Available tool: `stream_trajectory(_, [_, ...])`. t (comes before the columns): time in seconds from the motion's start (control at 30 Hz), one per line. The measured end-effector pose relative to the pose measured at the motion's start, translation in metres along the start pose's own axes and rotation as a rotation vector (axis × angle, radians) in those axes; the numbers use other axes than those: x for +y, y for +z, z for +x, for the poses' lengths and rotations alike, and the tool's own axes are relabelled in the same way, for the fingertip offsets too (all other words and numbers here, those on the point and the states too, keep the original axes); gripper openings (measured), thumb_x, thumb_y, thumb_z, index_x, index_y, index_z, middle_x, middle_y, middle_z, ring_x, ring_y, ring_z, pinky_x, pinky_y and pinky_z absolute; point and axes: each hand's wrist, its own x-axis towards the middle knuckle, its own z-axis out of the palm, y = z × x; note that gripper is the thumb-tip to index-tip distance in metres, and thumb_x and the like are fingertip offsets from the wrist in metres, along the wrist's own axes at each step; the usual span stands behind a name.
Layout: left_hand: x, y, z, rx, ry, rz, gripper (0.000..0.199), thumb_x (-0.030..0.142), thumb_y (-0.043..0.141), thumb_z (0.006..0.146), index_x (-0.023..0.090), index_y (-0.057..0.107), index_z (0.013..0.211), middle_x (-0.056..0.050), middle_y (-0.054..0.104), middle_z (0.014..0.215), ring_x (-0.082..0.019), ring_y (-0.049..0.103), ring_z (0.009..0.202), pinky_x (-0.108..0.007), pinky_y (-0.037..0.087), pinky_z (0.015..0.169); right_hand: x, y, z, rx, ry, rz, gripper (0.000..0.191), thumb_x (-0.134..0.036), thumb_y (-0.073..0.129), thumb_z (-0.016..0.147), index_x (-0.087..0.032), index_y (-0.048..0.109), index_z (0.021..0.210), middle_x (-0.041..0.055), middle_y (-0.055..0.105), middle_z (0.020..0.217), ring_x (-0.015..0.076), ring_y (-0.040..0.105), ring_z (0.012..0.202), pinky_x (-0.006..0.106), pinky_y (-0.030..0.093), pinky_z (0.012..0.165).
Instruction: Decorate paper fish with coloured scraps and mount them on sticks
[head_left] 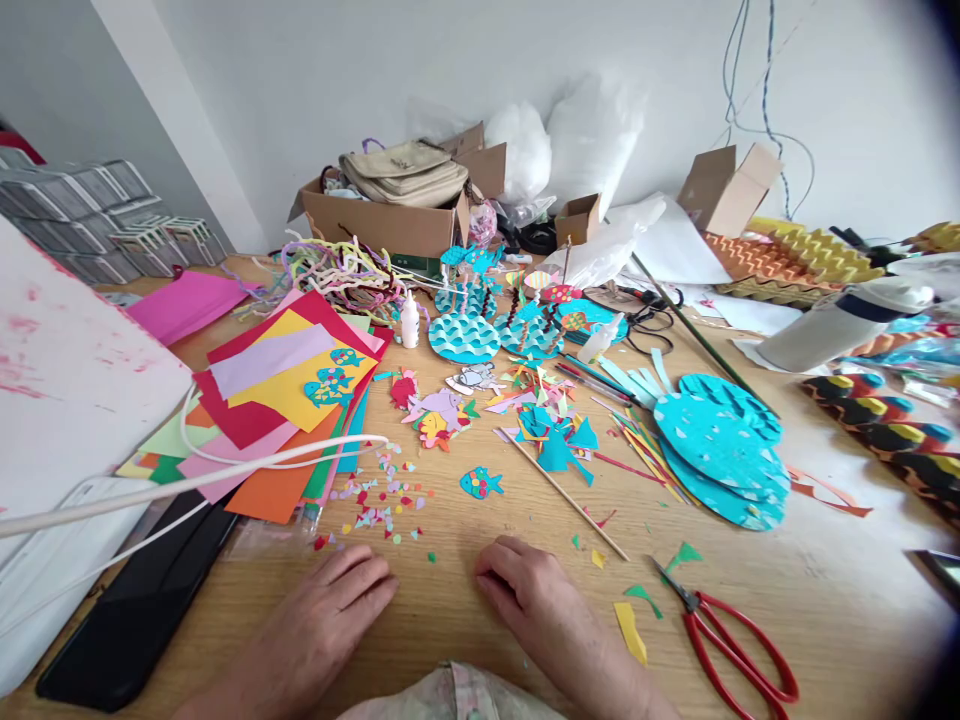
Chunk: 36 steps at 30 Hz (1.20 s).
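Observation:
My left hand [343, 602] rests on the wooden table, its fingers loosely curled and close together, with no object showing in it. Across a small gap, my right hand [534, 588] lies in a loose fist, also with nothing visible in it. Beyond and between them is a blue paper fish [481, 483] with coloured dots. Tiny paper confetti [386, 497] is scattered just past my left fingers. A thin wooden stick [564, 492] lies slantwise beyond my right hand. Red-handled scissors [721, 640] lie to its right, among green and yellow scraps.
Coloured paper sheets [262, 470] pile up on the left near a black phone-like slab [142, 600]. White cables [277, 455] cross them. Glue bottles [409, 322], wavy blue paper stands [463, 338] and paper scraps [555, 440] fill the middle. Blue discs [720, 450] and a white flask [844, 322] stand right.

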Motion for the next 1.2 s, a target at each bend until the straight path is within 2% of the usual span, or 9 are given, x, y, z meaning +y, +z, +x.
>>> stream_trajectory(0.1, [-0.007,-0.004,0.001,0.022,0.021,0.094,0.036,0.012,0.027,0.088,0.020,0.054,0.111,-0.003,0.060,0.109,-0.016,0.049,0.105,-0.028,0.043,0.090,-0.001,0.004,0.002,-0.007,-0.026,-0.019,0.017,-0.012,0.045,0.081,-0.018,0.059,0.074,0.0006,0.061,0.078,0.0112,0.054,0.070,0.019,0.036,0.063])
stream_trajectory(0.2, [-0.012,-0.003,0.003,0.037,0.002,0.250,0.035,0.020,0.035,0.087,0.016,0.047,0.120,-0.004,0.056,0.119,-0.018,0.048,0.110,-0.032,0.038,0.095,-0.003,0.006,0.003,-0.022,-0.048,-0.028,0.016,-0.013,0.045,0.081,-0.019,0.058,0.075,-0.0005,0.061,0.079,0.0105,0.054,0.070,0.018,0.035,0.062])
stream_trajectory(0.33, [-0.007,0.004,0.002,0.029,0.008,0.359,0.041,0.026,0.041,0.084,0.015,0.044,0.123,-0.006,0.050,0.127,-0.020,0.045,0.114,-0.035,0.033,0.099,-0.008,0.003,0.004,-0.051,-0.046,-0.069,0.015,-0.014,0.046,0.082,-0.019,0.059,0.077,-0.0002,0.061,0.080,0.0110,0.055,0.070,0.019,0.034,0.061])
stream_trajectory(0.47, [0.000,0.008,0.002,0.004,0.040,0.365,0.044,0.022,0.043,0.082,0.015,0.041,0.126,-0.005,0.044,0.132,-0.020,0.042,0.117,-0.034,0.035,0.097,-0.015,-0.005,0.008,-0.058,-0.075,-0.135,0.015,-0.015,0.045,0.083,-0.019,0.058,0.076,0.0001,0.061,0.080,0.0115,0.056,0.071,0.019,0.034,0.060])
stream_trajectory(0.57, [-0.005,0.005,0.006,0.035,0.028,0.375,0.042,0.023,0.044,0.083,0.014,0.043,0.124,-0.007,0.045,0.130,-0.021,0.040,0.118,-0.036,0.032,0.098,-0.019,-0.011,0.018,-0.053,-0.150,-0.222,0.019,-0.015,0.041,0.085,-0.019,0.058,0.078,0.0014,0.060,0.080,0.0119,0.056,0.070,0.020,0.035,0.059])
stream_trajectory(0.73, [-0.015,0.005,0.021,0.049,-0.001,0.391,0.041,0.022,0.045,0.081,0.015,0.046,0.121,-0.005,0.048,0.128,-0.022,0.040,0.118,-0.041,0.020,0.103,-0.030,-0.015,0.054,-0.030,-0.233,-0.346,0.021,-0.013,0.039,0.085,-0.019,0.059,0.088,0.0044,0.057,0.087,0.0131,0.056,0.076,0.021,0.038,0.063])
stream_trajectory(0.9, [-0.015,0.007,0.025,0.101,0.014,0.392,0.039,0.026,0.047,0.079,0.014,0.050,0.116,-0.005,0.056,0.120,-0.022,0.045,0.113,-0.040,0.013,0.105,-0.041,-0.010,0.084,-0.043,-0.267,-0.460,0.021,-0.009,0.044,0.079,-0.019,0.057,0.091,0.0042,0.056,0.089,0.0154,0.057,0.079,0.022,0.041,0.061])
stream_trajectory(1.07, [-0.016,0.003,0.020,0.108,0.030,0.362,0.033,0.026,0.047,0.081,0.015,0.053,0.112,-0.003,0.058,0.117,-0.022,0.045,0.112,-0.041,0.010,0.105,-0.040,-0.004,0.079,-0.014,-0.288,-0.501,0.019,-0.010,0.042,0.081,-0.018,0.057,0.090,0.0056,0.056,0.087,0.0175,0.055,0.081,0.022,0.041,0.060])
stream_trajectory(1.2, [-0.019,0.002,0.024,0.104,-0.012,0.349,0.033,0.023,0.044,0.082,0.016,0.052,0.114,-0.003,0.058,0.117,-0.023,0.045,0.112,-0.042,0.015,0.103,-0.034,-0.002,0.071,0.006,-0.301,-0.493,0.016,-0.009,0.046,0.078,-0.018,0.058,0.083,0.0052,0.055,0.084,0.0181,0.055,0.079,0.022,0.040,0.058])
